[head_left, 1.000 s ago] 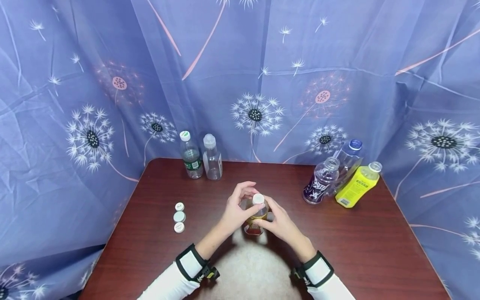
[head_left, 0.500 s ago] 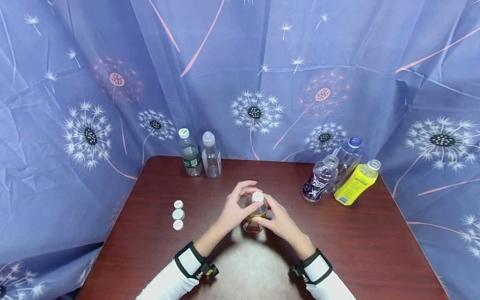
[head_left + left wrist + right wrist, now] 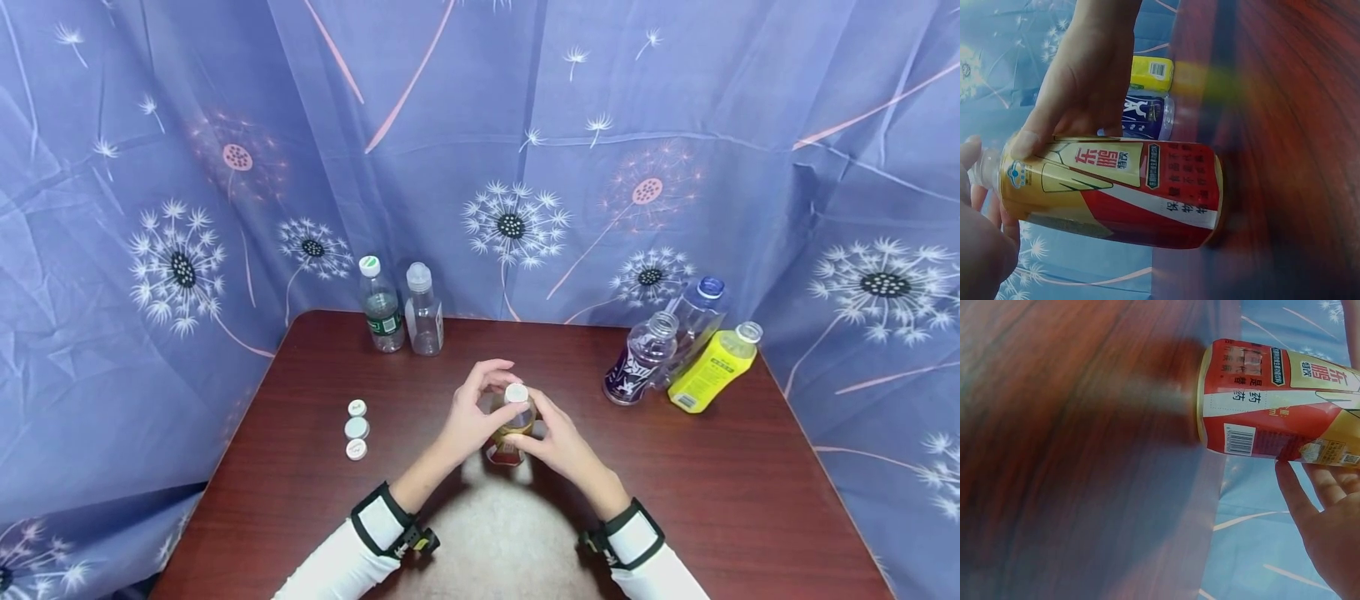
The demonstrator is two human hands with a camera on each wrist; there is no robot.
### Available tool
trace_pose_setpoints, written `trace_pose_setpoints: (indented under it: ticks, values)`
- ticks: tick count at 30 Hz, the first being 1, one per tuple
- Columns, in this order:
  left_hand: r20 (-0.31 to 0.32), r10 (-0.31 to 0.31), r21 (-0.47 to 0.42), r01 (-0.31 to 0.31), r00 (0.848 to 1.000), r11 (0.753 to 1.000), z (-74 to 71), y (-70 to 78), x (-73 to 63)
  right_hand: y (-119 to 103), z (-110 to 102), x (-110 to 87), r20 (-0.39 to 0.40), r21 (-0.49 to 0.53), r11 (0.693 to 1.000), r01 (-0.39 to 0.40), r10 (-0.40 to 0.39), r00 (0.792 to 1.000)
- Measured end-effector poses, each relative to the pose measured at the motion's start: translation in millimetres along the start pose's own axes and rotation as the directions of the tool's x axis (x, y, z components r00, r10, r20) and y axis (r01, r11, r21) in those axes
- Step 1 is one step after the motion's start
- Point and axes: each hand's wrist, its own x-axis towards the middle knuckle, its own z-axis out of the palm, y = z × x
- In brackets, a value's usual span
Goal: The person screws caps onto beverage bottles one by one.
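A drink bottle with a gold and red label stands upright on the table between my hands. My right hand grips its upper body; in the left wrist view the thumb lies across the gold part of the label. From the other side my left hand holds the white cap on top, its thumb and fingers around it. Clear plastic shows at the bottle's neck below these fingers. In the right wrist view the label's barcode is visible, with a right fingertip against the bottle beside it.
Three loose caps lie in a row at left. A green-labelled bottle and a clear bottle stand at the back left. At the back right are a purple-labelled bottle, a blue-rimmed bottle and a yellow bottle, all uncapped.
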Motion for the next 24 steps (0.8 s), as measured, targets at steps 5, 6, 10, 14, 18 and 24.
trace_pose_setpoints:
  ticks: [5, 6, 10, 14, 18, 24]
  values:
    - [-0.001, -0.006, -0.012, 0.006, 1.0, 1.0, 1.8, -16.9, -3.0, 1, 0, -0.1, 0.001, 0.001, 1.0, -0.017, 0.017, 1.0]
    - [-0.004, -0.013, -0.011, 0.013, 1.0, 1.0, 2.5, -21.0, -3.3, 1, 0, -0.2, 0.002, 0.0, 1.0, -0.019, 0.019, 1.0]
    - [-0.025, -0.05, -0.006, 0.05, 0.998, 0.999, 3.4, -30.8, -3.9, -1, 0, -0.4, -0.001, 0.0, 1.0, -0.016, 0.016, 1.0]
    - [-0.029, -0.085, -0.049, 0.083, 0.996, 0.995, 1.3, -30.6, -4.1, -2, 0, 0.1, -0.009, -0.008, 1.0, -0.002, 0.002, 1.0]
    - [0.001, -0.092, -0.097, 0.092, 0.996, 0.991, -0.7, -31.0, -3.5, -3, -1, 0.8, -0.003, -0.018, 1.0, -0.007, 0.007, 1.0]
    - [0.064, -0.071, -0.2, 0.083, 0.995, 0.976, -2.4, -33.5, -1.7, -3, -4, 2.1, 0.027, -0.047, 0.999, -0.017, 0.018, 0.999]
